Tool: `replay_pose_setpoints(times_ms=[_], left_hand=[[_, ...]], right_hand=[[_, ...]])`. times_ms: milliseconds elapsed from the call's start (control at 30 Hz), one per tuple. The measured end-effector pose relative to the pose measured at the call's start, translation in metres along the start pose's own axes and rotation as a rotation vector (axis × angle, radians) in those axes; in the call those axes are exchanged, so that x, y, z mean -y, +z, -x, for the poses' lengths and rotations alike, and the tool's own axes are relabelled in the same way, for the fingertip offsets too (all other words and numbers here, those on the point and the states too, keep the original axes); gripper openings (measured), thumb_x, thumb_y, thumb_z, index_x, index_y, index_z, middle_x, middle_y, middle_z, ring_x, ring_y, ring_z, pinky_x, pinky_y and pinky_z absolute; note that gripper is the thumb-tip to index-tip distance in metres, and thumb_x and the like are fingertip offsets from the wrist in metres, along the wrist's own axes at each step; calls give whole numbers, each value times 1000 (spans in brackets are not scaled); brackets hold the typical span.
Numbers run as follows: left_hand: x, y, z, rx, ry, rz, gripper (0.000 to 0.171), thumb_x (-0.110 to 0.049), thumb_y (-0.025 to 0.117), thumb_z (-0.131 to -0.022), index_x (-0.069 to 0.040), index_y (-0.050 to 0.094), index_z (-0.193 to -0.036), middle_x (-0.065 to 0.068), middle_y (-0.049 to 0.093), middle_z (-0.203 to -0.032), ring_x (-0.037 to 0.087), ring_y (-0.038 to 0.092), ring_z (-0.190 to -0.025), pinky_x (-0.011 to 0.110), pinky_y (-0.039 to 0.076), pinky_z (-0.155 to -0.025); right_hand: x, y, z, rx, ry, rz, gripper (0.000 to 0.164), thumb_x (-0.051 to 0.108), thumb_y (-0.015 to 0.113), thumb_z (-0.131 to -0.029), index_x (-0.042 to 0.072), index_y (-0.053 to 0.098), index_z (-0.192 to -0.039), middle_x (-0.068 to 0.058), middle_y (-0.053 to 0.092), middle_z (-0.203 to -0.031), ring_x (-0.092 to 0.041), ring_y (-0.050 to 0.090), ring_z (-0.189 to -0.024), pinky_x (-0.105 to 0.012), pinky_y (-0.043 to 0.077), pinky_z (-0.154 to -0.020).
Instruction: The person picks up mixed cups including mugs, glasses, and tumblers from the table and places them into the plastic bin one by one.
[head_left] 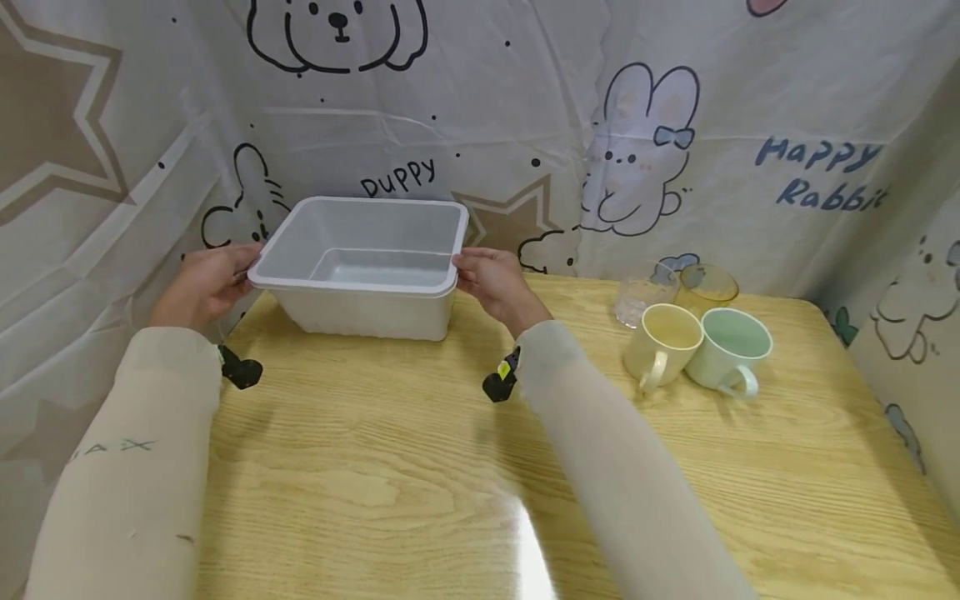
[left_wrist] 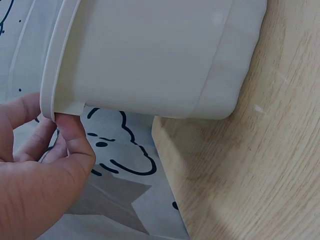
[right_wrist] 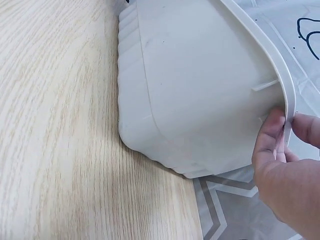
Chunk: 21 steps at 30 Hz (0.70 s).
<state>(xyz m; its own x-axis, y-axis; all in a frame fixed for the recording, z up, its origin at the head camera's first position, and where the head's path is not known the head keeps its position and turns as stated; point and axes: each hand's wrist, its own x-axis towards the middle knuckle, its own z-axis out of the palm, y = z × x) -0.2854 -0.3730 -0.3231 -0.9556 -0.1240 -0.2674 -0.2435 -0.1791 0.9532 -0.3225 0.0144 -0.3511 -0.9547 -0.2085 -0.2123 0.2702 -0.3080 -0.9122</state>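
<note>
A pale grey-white plastic basin, rectangular with rounded corners, stands at the back left of the wooden table, its inside bare. My left hand pinches the left end of its rim, thumb and fingers on either side of the lip in the left wrist view. At the opposite end my right hand pinches the rim likewise, fingertips under the lip in the right wrist view. The basin's base lies at the table's back edge.
On the right of the table are a yellow mug, a mint-green mug, a clear glass and an amber glass, grouped close together. A printed cloth hangs behind and along both sides.
</note>
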Motion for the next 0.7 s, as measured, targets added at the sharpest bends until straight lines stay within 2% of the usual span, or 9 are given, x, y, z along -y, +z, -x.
replay_pose_setpoints(times_ms=[200,433,567,700], left_hand=[[3,-1,-2,31,-44,32,14,-9,65,-100,-16,77,-96,-7,67,-102,8,58,-101,20,54,-78],[3,1,-5,101,-45,105,20,-3,63,-100,-11,78,-91,-2,70,-95,9,64,-90,22,55,-74],[4,3,-4,108,-36,84,18,-5,64,-100,-13,79,-94,-2,69,-99,9,63,-92,21,54,-73],[7,4,-4,112,-51,108,14,-6,65,-99,-13,78,-99,-1,66,-107,10,62,-96,21,54,-75]], right_hand=[[3,-4,0,-5,13,16,33,3,65,-100,-6,62,-131,-17,67,-123,-21,67,-101,-34,55,-95],[7,-11,3,2,29,70,36,6,64,-101,-4,60,-135,-16,67,-124,-19,66,-102,-33,55,-95],[9,-13,5,-2,29,73,36,6,65,-101,-4,60,-135,-15,68,-122,-19,67,-100,-31,56,-92],[10,-16,6,-2,28,76,38,5,65,-101,-5,59,-137,-15,68,-121,-19,66,-99,-30,56,-90]])
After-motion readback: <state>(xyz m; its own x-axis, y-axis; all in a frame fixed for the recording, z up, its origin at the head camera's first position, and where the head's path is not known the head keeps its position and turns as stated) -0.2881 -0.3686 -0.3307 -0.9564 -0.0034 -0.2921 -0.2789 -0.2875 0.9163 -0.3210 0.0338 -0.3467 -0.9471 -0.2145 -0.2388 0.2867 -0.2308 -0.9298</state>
